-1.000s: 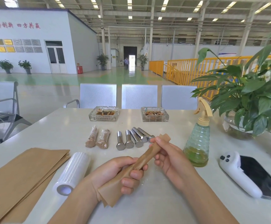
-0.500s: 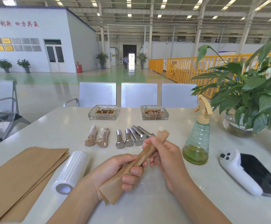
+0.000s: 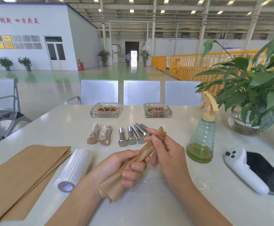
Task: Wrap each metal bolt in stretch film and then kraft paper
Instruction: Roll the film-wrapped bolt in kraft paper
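Note:
A bolt rolled in kraft paper slants above the table between my hands. My left hand grips its lower part, where loose paper flares out below my fingers. My right hand pinches the upper part, and the paper's twisted end sticks out past my fingertips. Several bare metal bolts lie side by side behind my hands. Two wrapped bolts lie to their left. A roll of stretch film lies left of my left wrist, beside a stack of kraft paper sheets.
Two glass ashtrays stand at the table's far side. A green spray bottle, a potted plant, a white controller and a dark phone occupy the right. Chairs stand behind the table.
My right hand has slid a little up the wrapped bolt and turned the paper's top end, which now looks more twisted. My left hand keeps its grip.

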